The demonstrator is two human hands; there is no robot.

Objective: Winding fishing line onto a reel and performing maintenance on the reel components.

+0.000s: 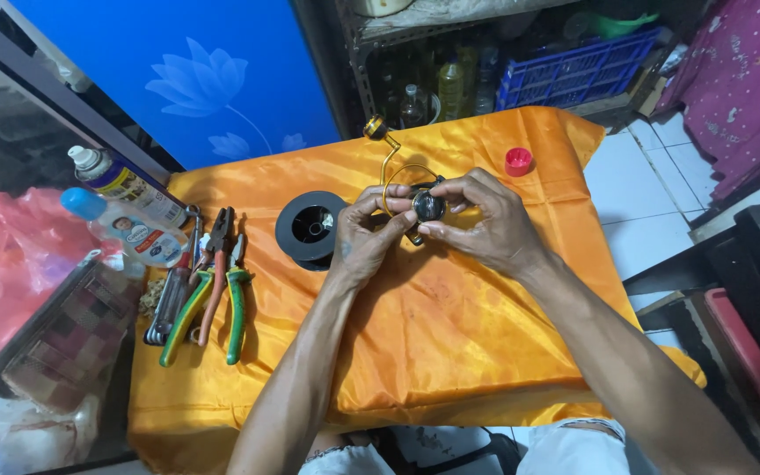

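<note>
Covering the small table from edge to edge, an orange satin cloth serves as the landmark for everything else; behind its far edge stands a blue panel with a pale flower, and beyond its far right corner a blue plastic crate sits on a low shelf beside some bottles; off its left edge lie a pink plastic bag and a checked pouch. Above the middle of the cloth the left hand and the right hand meet, both closed in a fingertip grip on a fishing reel; the left pinches the reel's body from its side while the right curls over the dark round part at its front; the reel's gold bail wire and handle rise toward the cloth's far edge. Just left of the hands, resting on the cloth, is a black line spool; along the cloth's left edge lie pliers with green and yellow grips, a spray can and a clear bottle with a blue cap; near the cloth's far right corner sits a small red cap.
</note>
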